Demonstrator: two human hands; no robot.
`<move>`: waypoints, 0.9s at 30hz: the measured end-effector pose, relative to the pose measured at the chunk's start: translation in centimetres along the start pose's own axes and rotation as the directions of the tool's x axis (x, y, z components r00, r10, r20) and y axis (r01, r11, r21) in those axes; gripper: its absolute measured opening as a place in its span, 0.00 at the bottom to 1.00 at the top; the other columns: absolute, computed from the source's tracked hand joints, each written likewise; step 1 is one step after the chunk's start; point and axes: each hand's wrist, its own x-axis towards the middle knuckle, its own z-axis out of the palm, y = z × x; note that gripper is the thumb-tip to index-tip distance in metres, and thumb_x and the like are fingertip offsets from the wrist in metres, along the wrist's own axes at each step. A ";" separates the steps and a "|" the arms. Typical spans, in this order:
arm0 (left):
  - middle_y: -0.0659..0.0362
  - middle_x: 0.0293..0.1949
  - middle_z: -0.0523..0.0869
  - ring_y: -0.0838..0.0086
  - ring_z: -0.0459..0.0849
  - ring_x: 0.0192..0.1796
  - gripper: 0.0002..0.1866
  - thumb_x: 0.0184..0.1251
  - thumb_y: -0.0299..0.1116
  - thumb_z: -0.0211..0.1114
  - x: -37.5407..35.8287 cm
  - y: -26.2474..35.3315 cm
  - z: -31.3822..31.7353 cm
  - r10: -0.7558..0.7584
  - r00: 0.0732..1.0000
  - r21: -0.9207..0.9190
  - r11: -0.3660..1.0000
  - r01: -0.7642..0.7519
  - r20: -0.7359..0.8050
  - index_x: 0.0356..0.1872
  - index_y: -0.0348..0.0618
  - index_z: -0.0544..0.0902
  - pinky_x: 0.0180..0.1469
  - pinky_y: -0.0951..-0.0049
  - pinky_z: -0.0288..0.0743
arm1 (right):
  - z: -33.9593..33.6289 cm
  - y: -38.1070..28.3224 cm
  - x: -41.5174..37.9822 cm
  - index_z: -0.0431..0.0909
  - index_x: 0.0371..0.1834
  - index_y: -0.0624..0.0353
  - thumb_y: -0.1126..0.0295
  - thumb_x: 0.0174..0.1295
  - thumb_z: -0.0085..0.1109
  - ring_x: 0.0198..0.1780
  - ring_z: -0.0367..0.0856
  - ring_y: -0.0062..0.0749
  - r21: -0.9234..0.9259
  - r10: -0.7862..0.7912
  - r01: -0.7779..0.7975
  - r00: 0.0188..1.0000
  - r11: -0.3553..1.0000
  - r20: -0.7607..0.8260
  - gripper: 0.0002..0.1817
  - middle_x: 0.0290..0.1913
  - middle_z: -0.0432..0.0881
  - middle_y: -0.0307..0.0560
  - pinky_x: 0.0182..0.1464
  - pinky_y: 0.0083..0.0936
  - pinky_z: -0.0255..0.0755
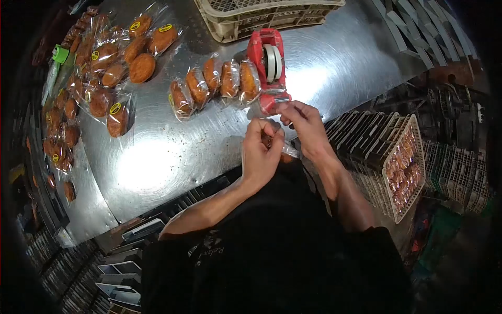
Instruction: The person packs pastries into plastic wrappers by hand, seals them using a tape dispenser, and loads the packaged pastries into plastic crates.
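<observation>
Holding: a clear-wrapped pastry packet (285, 155), mostly hidden under both hands, only a brown edge and a bit of film showing just below the fingers.
Left hand (261, 152): curled tight, fingers pinched narrow on the packet's gathered top.
Right hand (304, 125): fingers bent and close together, pinching at the same spot, fingertips meeting the left hand's; whether tape is between them, cannot tell.
Tape dispenser (269, 65): red, with a pale tape roll in it, standing just beyond the right hand's fingertips, almost touching.
Sealed row (214, 83): five round brown pastries in clear bags, lined up beyond the left hand, butting against the dispenser.
Far pile (104, 63): many more bagged pastries with yellow stickers, well off to the left-hand side.
Table (157, 157): shiny steel, glare patches, crumbs scattered.
Crate (261, 15): beige plastic, at the table's far edge behind the dispenser.
Basket (405, 167): white wire, holding packed pastries, down beside the right forearm.
Room: dim, stacked trays and racks around the table.
</observation>
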 end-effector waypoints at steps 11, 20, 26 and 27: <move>0.64 0.28 0.78 0.84 0.74 0.31 0.12 0.62 0.21 0.64 1.5 -1.3 -3.7 -0.056 0.991 -0.073 0.996 0.047 -0.125 0.33 0.43 0.67 0.34 0.80 0.69 | 2.1 7.4 -0.3 0.79 0.40 0.63 0.68 0.67 0.54 0.37 0.79 0.26 0.111 0.275 -0.287 0.955 0.952 0.113 0.09 0.37 0.80 0.40 0.37 0.28 0.75; 0.52 0.51 0.82 0.63 0.84 0.52 0.25 0.64 0.33 0.65 -0.7 7.1 -18.6 -0.142 0.944 -0.714 0.690 -0.121 -0.297 0.61 0.38 0.73 0.56 0.66 0.78 | 16.5 -0.5 -1.0 0.76 0.52 0.63 0.77 0.62 0.54 0.47 0.82 0.36 0.174 0.259 -0.456 0.736 0.873 0.626 0.15 0.49 0.79 0.46 0.51 0.29 0.78; 0.44 0.58 0.77 0.62 0.75 0.61 0.35 0.66 0.52 0.66 6.6 2.8 -21.1 -0.089 0.982 0.158 0.981 0.115 -0.166 0.60 0.28 0.72 0.63 0.65 0.70 | 16.6 -5.8 3.0 0.76 0.56 0.63 0.70 0.65 0.61 0.42 0.80 0.25 -0.247 -0.278 0.437 0.827 0.865 0.488 0.18 0.50 0.80 0.46 0.45 0.22 0.73; 0.42 0.61 0.74 0.58 0.70 0.66 0.38 0.66 0.56 0.64 7.3 2.3 -20.6 -0.111 0.974 0.060 0.990 0.125 -0.198 0.61 0.29 0.71 0.67 0.62 0.64 | 16.9 -7.3 3.0 0.76 0.56 0.62 0.70 0.67 0.59 0.41 0.78 0.21 -0.170 -0.264 0.373 0.851 0.912 0.453 0.16 0.47 0.80 0.43 0.44 0.21 0.72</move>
